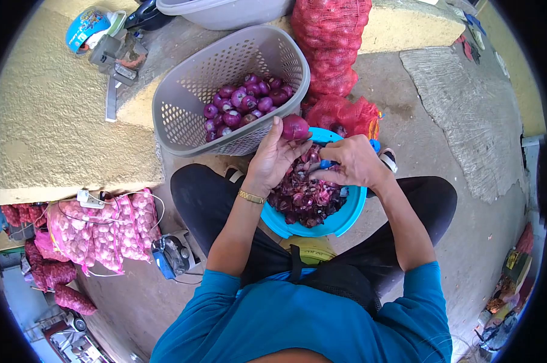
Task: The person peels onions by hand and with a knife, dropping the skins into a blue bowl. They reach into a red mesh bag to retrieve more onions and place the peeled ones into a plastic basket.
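Observation:
My left hand (272, 158), with a gold watch at the wrist, holds a purple onion (295, 127) at its fingertips, between the basket's near rim and the basin. My right hand (353, 162) is closed on a small knife with a blue handle (326, 164); its blade is hard to make out. Both hands are over a turquoise basin (353, 209) heaped with dark red onion skins (310, 196). Beyond my left hand, a grey perforated basket (183, 130) holds several peeled purple onions (249, 101).
A red net sack of onions (329, 45) stands beyond the basin, with a loose red net (346, 114) below it. Pink net sacks (104, 233) lie at the left by a power strip (91, 199). A grey tub (225, 13) sits behind the basket.

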`<action>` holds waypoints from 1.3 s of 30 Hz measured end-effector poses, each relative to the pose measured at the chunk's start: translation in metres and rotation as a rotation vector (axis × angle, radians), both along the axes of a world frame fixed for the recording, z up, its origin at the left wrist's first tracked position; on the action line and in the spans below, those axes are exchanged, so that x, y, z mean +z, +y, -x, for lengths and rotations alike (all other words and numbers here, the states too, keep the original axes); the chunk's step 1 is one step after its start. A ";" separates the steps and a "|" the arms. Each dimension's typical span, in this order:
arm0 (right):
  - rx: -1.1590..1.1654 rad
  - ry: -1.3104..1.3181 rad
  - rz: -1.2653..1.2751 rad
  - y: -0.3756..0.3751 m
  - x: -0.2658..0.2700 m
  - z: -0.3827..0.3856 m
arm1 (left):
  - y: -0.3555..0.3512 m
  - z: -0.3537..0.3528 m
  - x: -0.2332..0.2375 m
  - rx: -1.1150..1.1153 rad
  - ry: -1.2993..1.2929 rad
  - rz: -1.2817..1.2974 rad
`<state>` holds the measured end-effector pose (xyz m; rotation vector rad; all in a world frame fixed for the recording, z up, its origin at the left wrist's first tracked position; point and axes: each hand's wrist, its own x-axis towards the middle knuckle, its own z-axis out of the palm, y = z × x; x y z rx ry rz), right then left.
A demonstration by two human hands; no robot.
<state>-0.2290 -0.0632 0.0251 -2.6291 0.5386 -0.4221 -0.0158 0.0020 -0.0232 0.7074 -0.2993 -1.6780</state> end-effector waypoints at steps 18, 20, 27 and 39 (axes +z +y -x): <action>-0.159 -0.133 -0.405 -0.001 0.000 -0.007 | 0.000 0.004 0.012 0.051 0.076 0.046; -0.142 -0.099 -0.394 0.000 0.006 -0.003 | 0.001 0.003 0.004 0.095 -0.057 0.057; -0.257 -0.337 -0.535 -0.006 -0.005 -0.001 | 0.000 0.001 0.024 0.090 -0.034 0.092; -0.171 -0.283 -0.438 -0.002 0.004 -0.003 | 0.003 -0.001 0.019 -0.038 0.086 0.084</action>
